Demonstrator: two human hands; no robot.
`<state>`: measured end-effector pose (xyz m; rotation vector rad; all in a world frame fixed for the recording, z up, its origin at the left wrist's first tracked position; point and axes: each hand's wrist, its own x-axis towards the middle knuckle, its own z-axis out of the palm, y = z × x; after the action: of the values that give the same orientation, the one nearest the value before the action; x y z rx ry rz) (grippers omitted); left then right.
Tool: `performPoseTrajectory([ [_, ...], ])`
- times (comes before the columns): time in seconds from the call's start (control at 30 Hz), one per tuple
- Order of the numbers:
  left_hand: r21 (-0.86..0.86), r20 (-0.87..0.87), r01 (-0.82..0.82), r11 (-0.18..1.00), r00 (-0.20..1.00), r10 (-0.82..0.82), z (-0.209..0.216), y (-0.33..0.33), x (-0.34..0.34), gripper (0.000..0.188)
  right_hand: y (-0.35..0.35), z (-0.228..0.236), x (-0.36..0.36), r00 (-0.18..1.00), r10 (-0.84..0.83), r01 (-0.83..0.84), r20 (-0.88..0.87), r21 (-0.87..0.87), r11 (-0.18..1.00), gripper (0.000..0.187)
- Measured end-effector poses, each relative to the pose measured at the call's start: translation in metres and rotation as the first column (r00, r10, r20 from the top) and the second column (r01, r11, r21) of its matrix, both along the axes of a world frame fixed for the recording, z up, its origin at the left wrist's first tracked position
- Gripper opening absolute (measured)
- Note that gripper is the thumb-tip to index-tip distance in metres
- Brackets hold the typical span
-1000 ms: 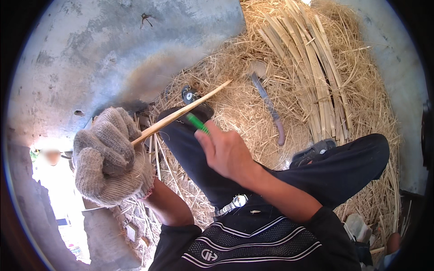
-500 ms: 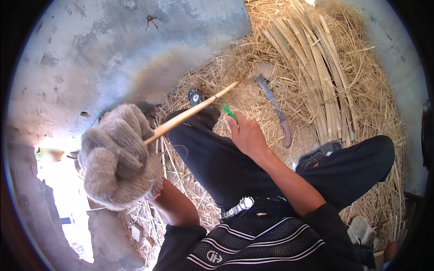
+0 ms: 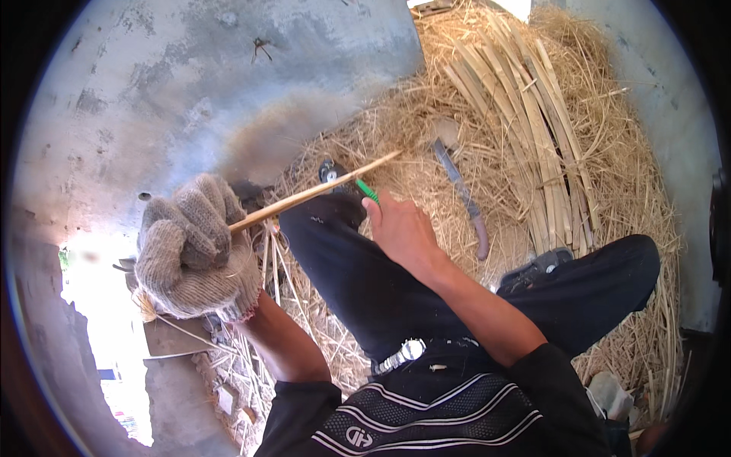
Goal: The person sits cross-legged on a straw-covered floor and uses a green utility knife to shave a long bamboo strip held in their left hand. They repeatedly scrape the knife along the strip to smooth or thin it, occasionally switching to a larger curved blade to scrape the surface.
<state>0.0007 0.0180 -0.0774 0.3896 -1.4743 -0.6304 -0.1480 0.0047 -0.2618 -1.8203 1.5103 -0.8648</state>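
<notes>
Shifted tipward: my right hand (image 3: 403, 231), fingers round one green tool (image 3: 368, 190); grey-gloved left hand (image 3: 192, 247), clenching one tapered wooden stick (image 3: 304, 196).

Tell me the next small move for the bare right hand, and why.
Probably slide the bright green tool in the bare right hand along the long, pale yellow, wood-like stick toward its far tip. The left hand, in a grey knitted glove, grips the stick; the tool's visible end is close to it, with more stick beyond. Whether they touch is unclear.
</notes>
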Motion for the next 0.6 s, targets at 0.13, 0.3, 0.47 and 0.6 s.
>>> performPoseTrajectory([
  [0.13,-0.016,0.017,-0.016,1.000,1.000,0.016,0.005,0.001,0.009,0.028,0.014,0.018,0.011,0.994,0.078,-0.070,0.076,-0.111,0.991,0.034],
  [0.3,-0.083,0.042,-0.133,0.988,0.990,0.137,0.003,-0.002,-0.004,0.032,-0.011,-0.051,0.003,0.990,-0.132,0.123,-0.052,-0.161,0.979,0.035],
  [0.47,0.059,-0.136,-0.219,0.974,0.965,0.225,0.007,0.008,0.019,0.033,0.016,0.005,0.029,0.997,0.075,-0.076,-0.012,-0.054,0.996,0.031],
  [0.6,0.042,-0.153,0.032,0.999,0.988,-0.025,0.021,-0.014,-0.017,0.032,-0.063,-0.267,-0.065,0.869,-0.081,0.337,-0.489,0.463,0.819,0.020],
])
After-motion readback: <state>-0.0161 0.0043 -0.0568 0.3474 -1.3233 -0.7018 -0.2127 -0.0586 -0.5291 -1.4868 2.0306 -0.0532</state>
